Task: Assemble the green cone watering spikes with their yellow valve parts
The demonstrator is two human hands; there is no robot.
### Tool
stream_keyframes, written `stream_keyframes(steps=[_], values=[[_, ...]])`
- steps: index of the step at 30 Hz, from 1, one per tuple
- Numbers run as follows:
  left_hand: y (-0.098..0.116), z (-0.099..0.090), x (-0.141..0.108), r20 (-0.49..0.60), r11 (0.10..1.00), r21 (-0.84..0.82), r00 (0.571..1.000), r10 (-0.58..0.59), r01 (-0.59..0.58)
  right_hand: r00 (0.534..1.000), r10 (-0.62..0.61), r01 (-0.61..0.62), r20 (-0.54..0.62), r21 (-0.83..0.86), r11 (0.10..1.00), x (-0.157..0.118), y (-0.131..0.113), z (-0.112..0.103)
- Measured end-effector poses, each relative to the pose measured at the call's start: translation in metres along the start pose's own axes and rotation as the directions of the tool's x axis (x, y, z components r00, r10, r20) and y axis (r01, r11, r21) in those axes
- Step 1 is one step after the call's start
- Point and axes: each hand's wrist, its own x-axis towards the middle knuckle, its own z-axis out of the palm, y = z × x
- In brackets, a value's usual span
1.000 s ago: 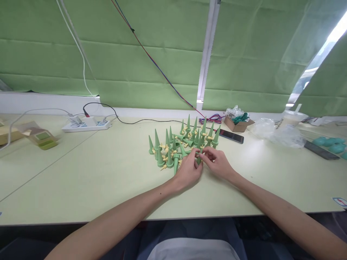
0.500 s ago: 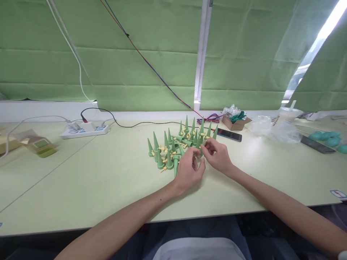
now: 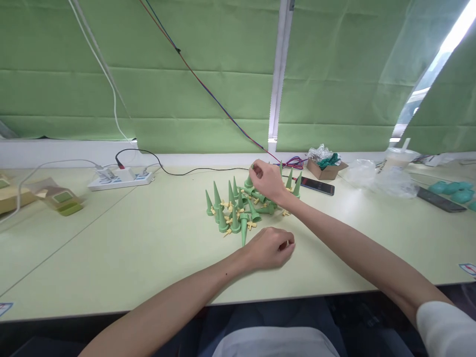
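Observation:
Several green cones, such as an upright one (image 3: 222,221), stand or lie in a cluster on the table, with small yellow pieces (image 3: 251,225) among them. My right hand (image 3: 266,179) is over the back of the cluster, its fingers pinched at the top of a green cone (image 3: 248,182). In front of the cones, my left hand (image 3: 273,247) rests near the tabletop with its fingers curled together; whatever may be inside them is hidden.
A phone (image 3: 317,186) and a small cardboard box (image 3: 324,169) lie behind at the right. Further right are a plastic bag, a cup (image 3: 396,159) and a dark device. A power strip (image 3: 121,179) sits at the back left.
My right hand has moved left and back, over the rear cones. My left hand has drawn toward me and right, away from the cones, and its fingers have curled in.

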Motion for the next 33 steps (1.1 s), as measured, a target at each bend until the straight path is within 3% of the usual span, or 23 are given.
stream_keyframes(steps=[2, 7, 14, 24, 33], values=[[0.0, 0.0, 0.0, 0.006, 1.0, 0.008, 1.0, -0.001, 0.001, 1.0, -0.002, 0.003, 0.031, -0.025, 1.0, 0.01, -0.001, 0.01], [0.0, 0.0, 0.0, 0.02, 1.0, 0.021, 1.0, 0.012, -0.012, 0.967, 0.07, -0.069, 0.247, -0.013, 0.998, 0.026, -0.007, 0.023], [0.001, -0.002, 0.001, 0.042, 1.0, 0.028, 0.999, -0.003, 0.001, 0.838, 0.117, -0.148, 0.533, 0.016, 0.989, 0.031, -0.01, 0.03], [0.001, -0.002, 0.001, 0.037, 1.0, 0.027, 0.999, -0.009, 0.008, 0.826, 0.005, -0.005, 0.563, -0.001, 1.0, 0.023, -0.004, 0.033], [-0.001, 0.0, 0.002, 0.03, 1.0, 0.027, 1.0, 0.008, -0.008, 0.84, -0.067, -0.003, 0.539, 0.128, 0.992, 0.014, -0.006, 0.031]])
